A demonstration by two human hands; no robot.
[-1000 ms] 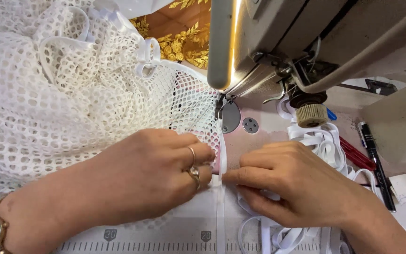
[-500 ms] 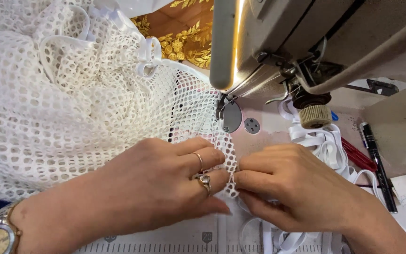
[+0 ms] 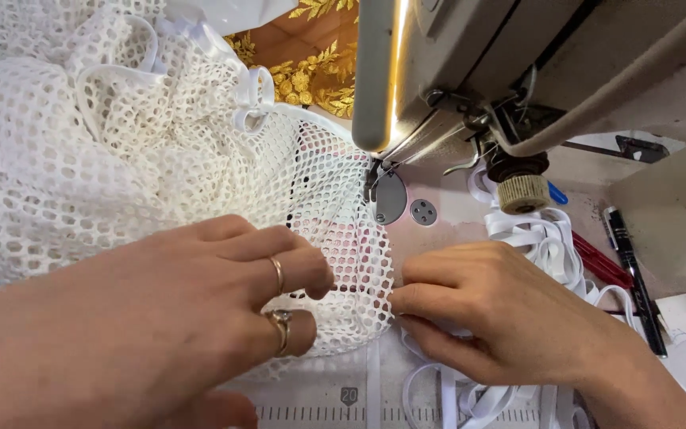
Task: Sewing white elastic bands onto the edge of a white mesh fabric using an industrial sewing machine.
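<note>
I see my left hand (image 3: 200,318), two rings on it, pressed flat on the white open-mesh net fabric (image 3: 121,159), fingers loosely curled on the cloth. My right hand (image 3: 502,310) pinches the net's edge beside the white flat elastic tape (image 3: 541,238), which lies along the grey sewing machine bed (image 3: 454,218), running toward the presser foot (image 3: 375,187) just beyond my fingertips. The net feels coarse, holey and limp by the look of it.

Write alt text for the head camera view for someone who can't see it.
Two bare hands work white mesh fabric at a sewing machine: the left hand presses it flat, the right hand pinches its edge. White elastic tape and a black pen lie to the right.
</note>
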